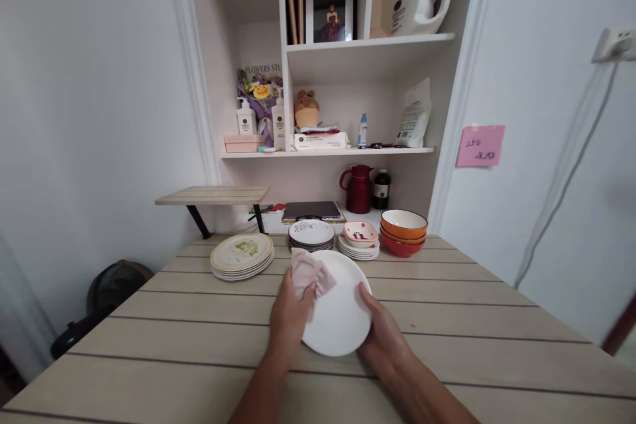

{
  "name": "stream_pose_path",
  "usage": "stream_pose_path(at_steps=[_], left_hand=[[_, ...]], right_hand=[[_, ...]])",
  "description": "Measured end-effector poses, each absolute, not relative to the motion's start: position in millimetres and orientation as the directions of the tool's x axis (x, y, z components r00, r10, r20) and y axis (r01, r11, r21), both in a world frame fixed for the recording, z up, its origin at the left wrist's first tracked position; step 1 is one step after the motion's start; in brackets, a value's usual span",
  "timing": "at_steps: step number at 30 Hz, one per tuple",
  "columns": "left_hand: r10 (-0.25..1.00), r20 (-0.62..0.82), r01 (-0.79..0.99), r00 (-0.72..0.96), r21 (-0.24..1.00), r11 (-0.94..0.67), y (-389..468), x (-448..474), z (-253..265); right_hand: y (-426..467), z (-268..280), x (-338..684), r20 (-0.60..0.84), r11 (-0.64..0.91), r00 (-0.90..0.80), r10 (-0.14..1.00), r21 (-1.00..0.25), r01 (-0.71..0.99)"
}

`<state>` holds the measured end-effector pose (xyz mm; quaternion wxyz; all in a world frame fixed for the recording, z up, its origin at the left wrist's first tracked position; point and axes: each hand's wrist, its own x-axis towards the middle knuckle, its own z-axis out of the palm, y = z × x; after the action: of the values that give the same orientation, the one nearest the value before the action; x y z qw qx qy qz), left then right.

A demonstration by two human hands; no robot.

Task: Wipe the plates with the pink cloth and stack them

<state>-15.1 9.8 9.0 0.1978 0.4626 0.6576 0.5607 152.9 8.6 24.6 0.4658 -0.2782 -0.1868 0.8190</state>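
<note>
A plain white plate (342,318) is tilted up over the table. My right hand (385,334) grips its right edge, the thumb on the face and the fingers behind. My left hand (289,308) is closed on a pale pink cloth (311,273), which lies bunched against the plate's upper left side. Just beyond the plate stand a stack of dark-edged patterned plates (311,233) and a stack of small white plates (358,252) topped by a pink and white square bowl (361,232).
Yellow-rimmed plates (242,253) are stacked at the left of the slatted table (199,344), near a small raised shelf (213,195). Orange and red bowls (403,232) stand at the right. Behind are a red jug (358,189), a dark bottle (381,189) and a white shelving unit (368,53).
</note>
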Motion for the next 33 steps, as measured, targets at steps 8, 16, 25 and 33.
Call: stream_pose_path(at_steps=[8,16,25,33], left_hand=[[0.894,0.206,0.14,-0.397,0.977,-0.163,10.8,-15.7,10.4],[0.773,0.305,0.208,-0.557,0.952,-0.225,12.7,-15.4,9.6],[0.585,0.642,0.578,-0.496,0.747,-0.33,3.5,-19.3,18.1],[0.791,0.334,0.081,-0.513,0.936,-0.342,7.0,-22.0,16.4]], right_hand=[[7.4,29.3,155.6,-0.293,-0.479,-0.379,0.878,-0.558,-0.678],[9.3,27.6,156.5,-0.317,-0.459,-0.336,0.887,-0.518,-0.722],[15.2,19.9,157.0,-0.304,-0.493,-0.389,0.87,-0.52,-0.697],[16.3,17.8,158.7,-0.309,-0.472,-0.357,0.881,-0.594,-0.651]])
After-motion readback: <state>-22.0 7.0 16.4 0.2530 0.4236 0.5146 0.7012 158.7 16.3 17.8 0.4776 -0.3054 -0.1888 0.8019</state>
